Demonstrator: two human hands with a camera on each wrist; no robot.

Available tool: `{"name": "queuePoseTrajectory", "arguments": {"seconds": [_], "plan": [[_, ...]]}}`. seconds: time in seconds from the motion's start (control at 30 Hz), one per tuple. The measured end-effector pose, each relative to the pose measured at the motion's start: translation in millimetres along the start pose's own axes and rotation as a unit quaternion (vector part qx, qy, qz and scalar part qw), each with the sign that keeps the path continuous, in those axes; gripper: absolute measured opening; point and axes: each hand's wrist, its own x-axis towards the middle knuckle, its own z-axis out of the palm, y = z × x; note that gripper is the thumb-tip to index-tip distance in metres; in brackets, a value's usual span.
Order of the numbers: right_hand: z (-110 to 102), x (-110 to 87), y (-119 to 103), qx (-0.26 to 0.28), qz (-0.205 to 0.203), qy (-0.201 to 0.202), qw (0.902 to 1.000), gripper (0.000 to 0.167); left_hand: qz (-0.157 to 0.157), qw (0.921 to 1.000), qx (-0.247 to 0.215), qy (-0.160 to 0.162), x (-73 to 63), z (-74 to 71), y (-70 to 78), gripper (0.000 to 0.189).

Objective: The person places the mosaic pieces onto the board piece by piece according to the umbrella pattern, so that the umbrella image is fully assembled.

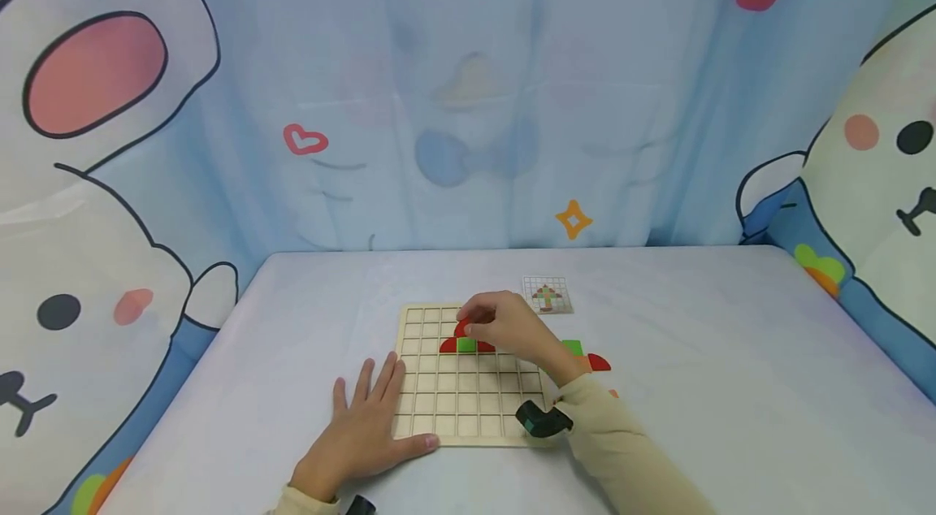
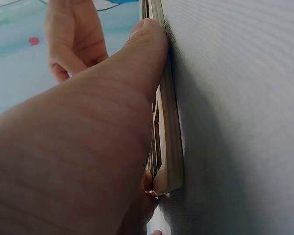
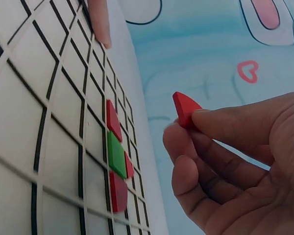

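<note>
My right hand point(image 1: 508, 328) is over the far half of a wooden grid board point(image 1: 457, 404). Between thumb and fingertips it pinches a red quarter-round piece point(image 3: 185, 108), raised off the board in the right wrist view. On the grid a green square piece point(image 3: 116, 154) sits between two red pieces, one red piece point(image 3: 113, 120) on one side and another red piece point(image 3: 118, 192) on the other. A smaller-looking red piece point(image 3: 129, 165) shows behind the green one. My left hand point(image 1: 366, 434) lies spread at the board's near left corner, its thumb on the front edge and fingertips along the left side.
A printed pattern card point(image 1: 547, 296) lies behind the board, to the right. Right of the board are a green piece point(image 1: 573, 347), a red quarter-round point(image 1: 599, 363) and orange bits, partly hidden by my right forearm. A blue cartoon curtain point(image 1: 468, 93) hangs behind the white-covered table point(image 1: 731, 385).
</note>
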Motion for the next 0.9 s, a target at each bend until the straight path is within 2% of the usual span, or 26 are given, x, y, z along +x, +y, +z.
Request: {"name": "queuePoseTrajectory", "arguments": {"seconds": [0.23,0.4,0.57,0.73,0.9], "plan": [[26,15.4,-15,-0.038,-0.004,-0.016,0.9991,0.012,0.014,0.9997,0.014,0.011,-1.8,-0.1,-0.6,0.122],[41,20.8,-23,-0.088,-0.035,-0.020,0.9953,0.012,0.024,0.9995,0.013,0.018,-0.6,2.1,-2.4,0.120],[55,22.2,-23,-0.136,-0.054,-0.025,0.9889,0.017,0.022,0.9995,0.018,0.015,-0.3,2.1,-2.2,0.121],[61,21.3,-21,-0.163,-0.045,-0.026,0.9853,0.017,0.017,0.9995,0.025,0.014,-0.3,0.5,-2.0,0.121],[64,19.1,-21,-0.183,-0.049,-0.042,0.9810,0.019,0.017,0.9995,0.022,0.016,-1.2,-0.6,-0.4,0.121]]}}
